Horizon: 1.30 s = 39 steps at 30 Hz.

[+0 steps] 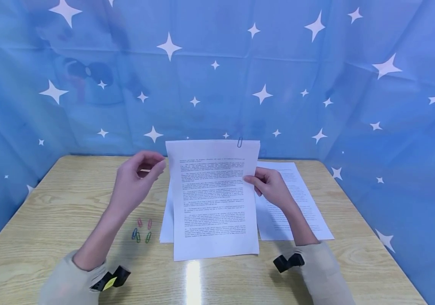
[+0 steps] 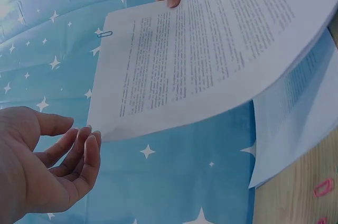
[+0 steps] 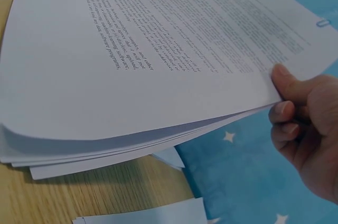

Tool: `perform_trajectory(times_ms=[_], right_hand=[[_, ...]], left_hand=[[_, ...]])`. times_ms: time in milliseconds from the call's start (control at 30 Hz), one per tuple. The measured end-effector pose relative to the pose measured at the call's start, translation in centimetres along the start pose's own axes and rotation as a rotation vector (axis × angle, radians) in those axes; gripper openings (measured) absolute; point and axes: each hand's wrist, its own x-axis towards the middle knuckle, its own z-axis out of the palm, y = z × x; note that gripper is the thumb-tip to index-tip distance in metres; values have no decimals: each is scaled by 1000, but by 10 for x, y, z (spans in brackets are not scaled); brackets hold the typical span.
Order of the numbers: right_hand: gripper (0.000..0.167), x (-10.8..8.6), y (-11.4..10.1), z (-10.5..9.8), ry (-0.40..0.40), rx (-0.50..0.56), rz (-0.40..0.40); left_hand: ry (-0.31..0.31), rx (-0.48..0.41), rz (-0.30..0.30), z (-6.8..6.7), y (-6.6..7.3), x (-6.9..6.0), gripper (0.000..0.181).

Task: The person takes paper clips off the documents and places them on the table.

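Note:
A stack of printed sheets (image 1: 217,199) is held upright above the table, with a blue paper clip (image 1: 240,142) on its top edge near the right corner. My right hand (image 1: 274,188) pinches the stack's right edge, thumb in front and fingers behind. In the right wrist view the lower edges of several sheets (image 3: 105,152) fan slightly apart. My left hand (image 1: 137,178) is beside the upper left corner, fingers loosely bent with a gap to the thumb. The left wrist view shows its fingertips (image 2: 92,137) at or very near that corner, gripping nothing.
More printed paper lies on the wooden table (image 1: 69,203): one pile (image 1: 293,203) at the right, another (image 1: 166,224) partly behind the held stack. Several pink, blue and green paper clips (image 1: 148,237) lie left of the stack. A blue star-patterned curtain (image 1: 210,84) hangs behind.

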Motion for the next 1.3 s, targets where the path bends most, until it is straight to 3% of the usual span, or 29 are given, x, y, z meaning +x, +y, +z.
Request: perform_trajectory(times_ms=[633,1033,1300], right_hand=[[25,1,0,4,1,-1,21],[23,1,-1,6,-9,12,-16],[23,1,-1,9,-10,3,-22]], left_hand=[[-28,-165,62,30,23,15,18],[-39,-151,174,49,31,20,17],[-15,-140,270,68,33,25,17]])
